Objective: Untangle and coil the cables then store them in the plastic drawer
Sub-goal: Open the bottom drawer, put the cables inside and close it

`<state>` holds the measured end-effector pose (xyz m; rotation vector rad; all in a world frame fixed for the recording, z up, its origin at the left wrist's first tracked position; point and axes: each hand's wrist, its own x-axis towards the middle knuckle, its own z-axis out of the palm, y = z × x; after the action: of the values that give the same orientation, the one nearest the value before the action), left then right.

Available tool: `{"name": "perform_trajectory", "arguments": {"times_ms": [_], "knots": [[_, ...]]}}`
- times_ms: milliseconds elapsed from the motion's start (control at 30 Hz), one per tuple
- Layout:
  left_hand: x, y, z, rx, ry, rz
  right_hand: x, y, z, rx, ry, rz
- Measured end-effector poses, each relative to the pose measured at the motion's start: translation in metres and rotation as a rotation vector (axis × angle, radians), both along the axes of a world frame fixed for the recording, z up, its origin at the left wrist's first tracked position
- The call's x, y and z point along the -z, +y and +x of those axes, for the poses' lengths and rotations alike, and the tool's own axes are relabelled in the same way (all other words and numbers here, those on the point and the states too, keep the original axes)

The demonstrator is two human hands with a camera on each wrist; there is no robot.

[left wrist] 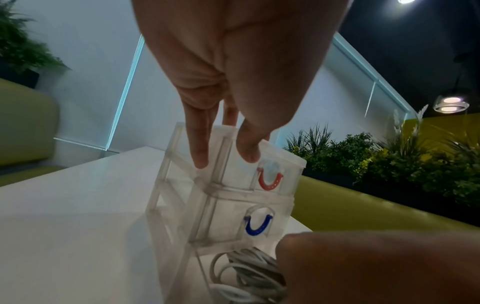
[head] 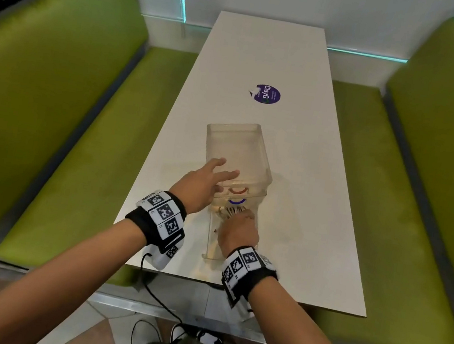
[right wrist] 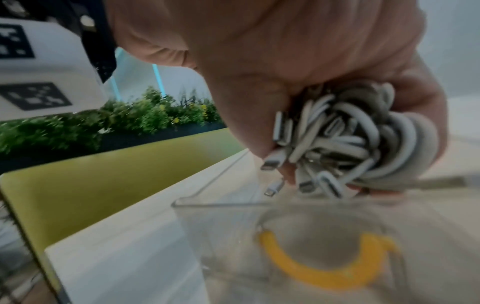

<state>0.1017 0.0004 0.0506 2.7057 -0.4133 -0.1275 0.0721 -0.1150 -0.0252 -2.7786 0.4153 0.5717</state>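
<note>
Open bottom drawer [head: 210, 246] gapes upward — right hand [head: 238, 228] and cables [right wrist: 345, 139] fill its mouth.

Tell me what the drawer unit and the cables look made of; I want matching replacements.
The clear three-drawer storage unit looks like rigid, slightly frosted plastic: the table shows through its walls, and the edges look moulded. The bundle of white cables in the right hand seems matte rubbery plastic with metal plug tips, though blur leaves the finish uncertain.

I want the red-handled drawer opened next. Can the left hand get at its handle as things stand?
Probably yes. The left hand rests open on top of the drawer unit, its fingers just above the red handle. Nothing covers it; the right hand holds the cables lower down.
</note>
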Motion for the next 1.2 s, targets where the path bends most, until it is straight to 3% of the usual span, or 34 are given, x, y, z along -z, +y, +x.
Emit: {"name": "perform_trajectory", "arguments": {"times_ms": [167, 333, 467, 533, 700, 767, 833, 900, 1033, 1200], "knots": [[-0.005, 0.004, 0.006, -0.001, 0.037, -0.003, 0.003, 0.000, -0.013, -0.057, -0.085, 0.182], [-0.004, 0.004, 0.006, -0.007, 0.038, -0.002, -0.002, -0.037, -0.025, -0.372, -0.198, 0.420], [-0.003, 0.007, 0.007, 0.013, 0.022, -0.007, -0.011, -0.069, -0.038, -0.502, -0.262, 0.460], [0.001, 0.007, 0.002, 0.009, 0.015, -0.018, -0.008, -0.081, -0.042, -0.549, -0.213, 0.470], [0.017, -0.005, -0.037, -0.144, -0.321, -0.089, -0.002, -0.092, -0.047, -0.545, -0.271, 0.498], [0.027, -0.011, -0.051, 0.055, -0.234, -0.058, 0.001, -0.092, -0.050, -0.526, -0.327, 0.478], [0.043, -0.014, -0.061, 0.282, 0.041, 0.053, 0.004, -0.090, -0.051, -0.583, -0.292, 0.495], [0.056, -0.013, -0.063, 0.371, 0.234, 0.226, 0.006, -0.091, -0.049, -0.695, -0.210, 0.477], [0.069, -0.006, -0.057, 0.352, 0.200, 0.317, 0.008, -0.095, -0.042, -0.800, -0.281, 0.297], [0.074, 0.004, -0.059, 0.395, 0.279, 0.465, 0.004, -0.099, -0.038, -0.845, -0.256, 0.282]]}}
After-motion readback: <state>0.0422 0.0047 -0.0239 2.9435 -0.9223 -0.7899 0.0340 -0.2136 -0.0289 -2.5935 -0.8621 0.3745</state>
